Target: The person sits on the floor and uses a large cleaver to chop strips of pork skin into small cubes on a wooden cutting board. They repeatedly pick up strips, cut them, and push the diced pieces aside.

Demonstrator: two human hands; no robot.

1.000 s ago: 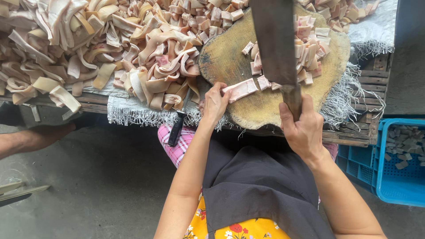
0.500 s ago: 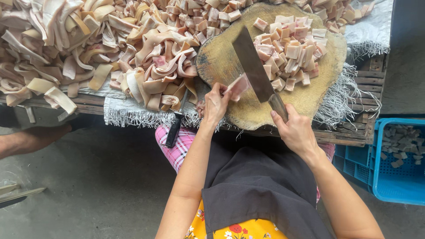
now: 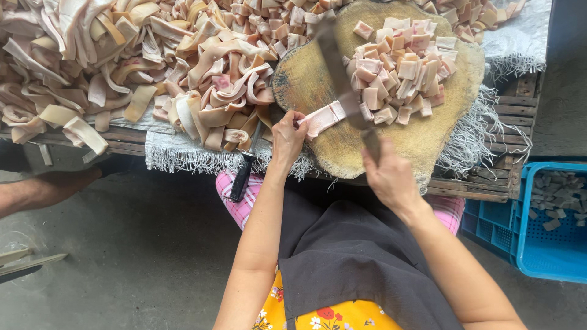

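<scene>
One left hand pinches one pale strip at the round chopping block's near edge; one right hand grips one cleaver.

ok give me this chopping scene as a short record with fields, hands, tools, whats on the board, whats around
left hand: left hand pins a pale strip of pork skin on the board
right hand: right hand grips the cleaver handle, blade down on the strip
board: round wooden chopping block with a pile of cut squares
left of board: heap of uncut skin strips on the slatted table
table edge: a second knife, black handle overhanging
right: blue plastic crate holding cut pieces
far left: another person's arm
</scene>
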